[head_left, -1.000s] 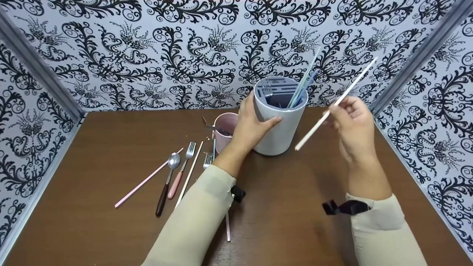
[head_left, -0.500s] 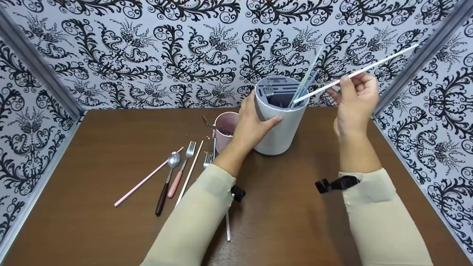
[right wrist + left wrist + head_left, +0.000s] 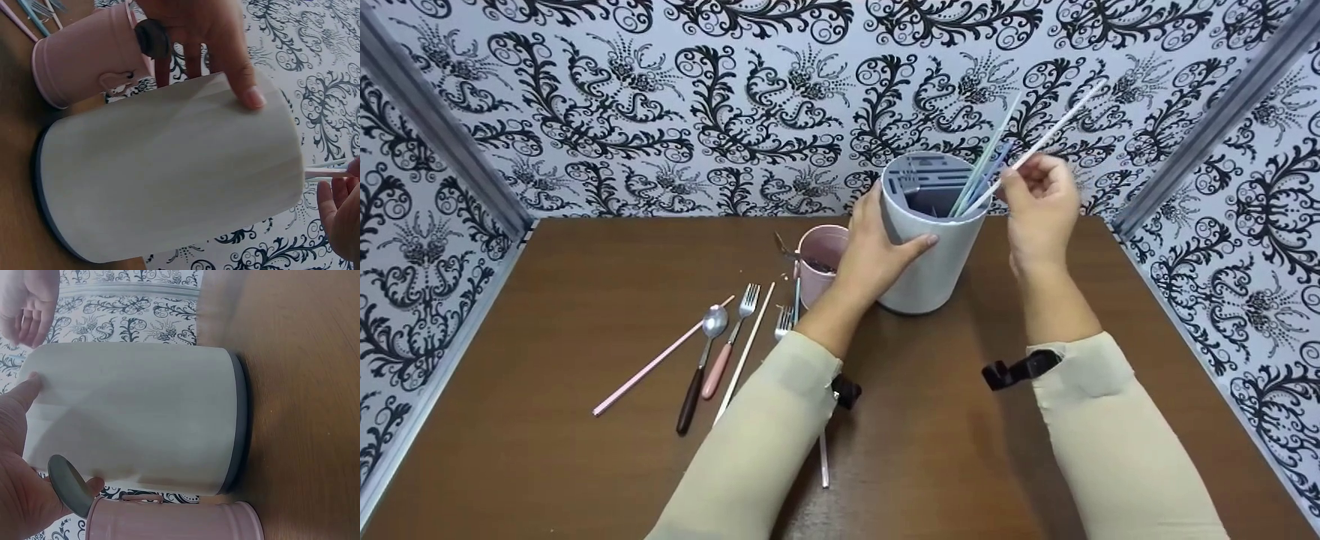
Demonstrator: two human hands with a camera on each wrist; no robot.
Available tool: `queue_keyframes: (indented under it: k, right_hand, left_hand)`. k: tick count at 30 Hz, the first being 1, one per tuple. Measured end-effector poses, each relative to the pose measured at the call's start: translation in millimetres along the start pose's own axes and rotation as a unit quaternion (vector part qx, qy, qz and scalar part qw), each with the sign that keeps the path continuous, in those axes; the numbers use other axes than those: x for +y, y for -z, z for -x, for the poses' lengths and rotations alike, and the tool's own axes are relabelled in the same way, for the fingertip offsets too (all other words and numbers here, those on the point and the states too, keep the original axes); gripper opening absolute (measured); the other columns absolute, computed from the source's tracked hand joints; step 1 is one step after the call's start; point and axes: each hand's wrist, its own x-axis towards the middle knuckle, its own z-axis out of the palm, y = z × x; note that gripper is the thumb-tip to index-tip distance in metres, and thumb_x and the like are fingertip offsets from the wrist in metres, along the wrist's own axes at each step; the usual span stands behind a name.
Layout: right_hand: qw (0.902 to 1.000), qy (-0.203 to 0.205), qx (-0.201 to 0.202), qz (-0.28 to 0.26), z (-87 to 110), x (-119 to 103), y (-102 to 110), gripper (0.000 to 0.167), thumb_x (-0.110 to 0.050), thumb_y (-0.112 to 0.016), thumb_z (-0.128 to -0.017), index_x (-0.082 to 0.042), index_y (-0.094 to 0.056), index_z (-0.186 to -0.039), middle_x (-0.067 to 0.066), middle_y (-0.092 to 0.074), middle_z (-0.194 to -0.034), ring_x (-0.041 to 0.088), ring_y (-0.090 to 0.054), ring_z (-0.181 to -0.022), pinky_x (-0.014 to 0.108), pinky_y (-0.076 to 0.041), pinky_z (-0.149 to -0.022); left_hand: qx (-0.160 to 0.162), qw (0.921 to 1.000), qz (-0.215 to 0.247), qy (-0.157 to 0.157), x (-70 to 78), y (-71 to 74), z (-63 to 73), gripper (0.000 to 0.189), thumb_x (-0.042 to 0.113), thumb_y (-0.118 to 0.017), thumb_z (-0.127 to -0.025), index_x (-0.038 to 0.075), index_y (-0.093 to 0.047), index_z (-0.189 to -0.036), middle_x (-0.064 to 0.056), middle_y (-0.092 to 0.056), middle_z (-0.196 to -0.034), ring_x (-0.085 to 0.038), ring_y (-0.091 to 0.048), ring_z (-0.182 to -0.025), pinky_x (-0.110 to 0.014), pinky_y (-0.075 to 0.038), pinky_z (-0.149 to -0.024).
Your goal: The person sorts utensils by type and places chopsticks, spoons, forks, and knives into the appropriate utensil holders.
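Observation:
A tall white utensil holder (image 3: 931, 266) with a slotted grey top stands near the back of the table, right of centre. My left hand (image 3: 877, 251) grips it from the left, thumb across its front near the rim. My right hand (image 3: 1041, 214) pinches a pale chopstick (image 3: 1069, 118) beside the holder's right rim. The chopstick slants down into the open compartment, and its lower tip is hidden. Pale green chopsticks (image 3: 991, 142) and a blue stick (image 3: 1003, 156) lean in that same compartment. In the right wrist view, the pinched chopstick (image 3: 326, 172) shows at the holder's rim.
A small pink bucket (image 3: 811, 289) with cutlery inside stands left of the holder, partly behind my left hand. On the table lie a pink chopstick (image 3: 649, 367), a dark-handled spoon (image 3: 690, 394), a pink-handled fork (image 3: 718, 369), a pale chopstick (image 3: 746, 349) and another fork (image 3: 784, 321).
My right hand has moved up and then left to the holder, turning the chopstick so its lower end passes from outside into the compartment. My left hand stays on the holder.

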Motion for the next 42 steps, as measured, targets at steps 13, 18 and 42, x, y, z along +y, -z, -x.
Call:
queue_keyframes:
  k: [13,18,42]
  right_hand:
    - [0.9823,0.046,-0.052,0.174,7.5,15.7,2.1,0.008,0.002,-0.067,-0.092,-0.004,-0.066,-0.097,-0.001,-0.061,-0.090,0.010,-0.062,-0.083,0.019,-0.054,-0.078]
    - [0.9885,0.049,-0.052,0.133,6.0,10.7,-0.8,0.005,0.000,-0.065,-0.096,0.002,-0.064,-0.100,0.002,-0.063,-0.089,0.015,-0.064,-0.079,0.022,-0.060,-0.073]
    - [0.9422,0.066,-0.087,0.317,4.2,11.7,-0.8,0.016,-0.007,-0.069,-0.094,0.005,-0.068,-0.105,0.001,-0.065,-0.096,0.005,-0.061,-0.087,0.017,-0.054,-0.085]
  left_hand:
    - [-0.004,1.0000,-0.003,0.003,-0.2,0.2,0.7,0.113,0.045,-0.088,-0.080,0.013,-0.021,-0.165,-0.012,-0.036,-0.163,-0.028,-0.038,-0.150,-0.041,-0.034,-0.126]
    - [-0.003,1.0000,-0.008,0.000,0.4,0.9,0.6,0.113,0.046,-0.088,-0.080,0.012,-0.022,-0.165,-0.013,-0.037,-0.162,-0.028,-0.038,-0.150,-0.040,-0.033,-0.126]
    - [-0.007,0.9999,-0.008,-0.001,0.4,1.1,1.6,0.113,0.044,-0.088,-0.080,0.011,-0.022,-0.165,-0.015,-0.036,-0.163,-0.029,-0.038,-0.150,-0.042,-0.034,-0.127]
